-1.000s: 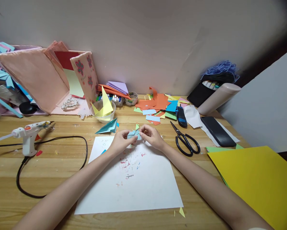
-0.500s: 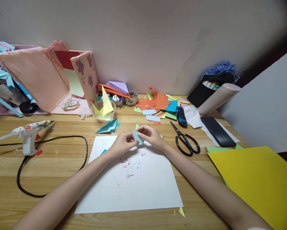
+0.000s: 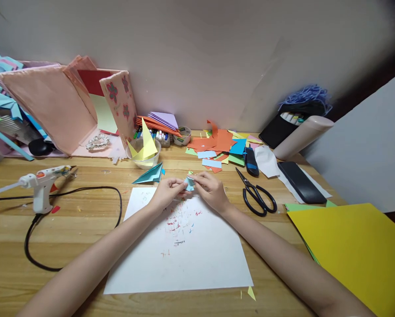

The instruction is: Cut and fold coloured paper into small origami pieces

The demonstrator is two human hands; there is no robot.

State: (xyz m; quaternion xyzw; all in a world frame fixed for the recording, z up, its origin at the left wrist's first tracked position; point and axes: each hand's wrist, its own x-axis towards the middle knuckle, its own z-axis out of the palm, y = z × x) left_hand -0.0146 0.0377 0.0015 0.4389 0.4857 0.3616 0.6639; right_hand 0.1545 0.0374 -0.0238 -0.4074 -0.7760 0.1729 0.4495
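Note:
A small piece of light blue paper is held between both hands, above the far edge of a marked white sheet. My left hand pinches its left side with thumb and fingers. My right hand is closed on its upper right, fingertips at the edge, which looks bent or curled. Part of the piece is hidden by the fingers. Just beyond my left hand lies a folded teal paper shape. Black-handled scissors rest open to the right of my right hand.
On the left stands a white glue gun with a looping black cord. Behind the hands are a clear bowl with yellow folded paper and a pile of paper scraps. A black phone-like object and yellow sheets lie right.
The light blue paper has gone from lying fairly flat between the fingers to looking bent. My right fingers have shifted over its top edge, and my left hand has moved slightly left.

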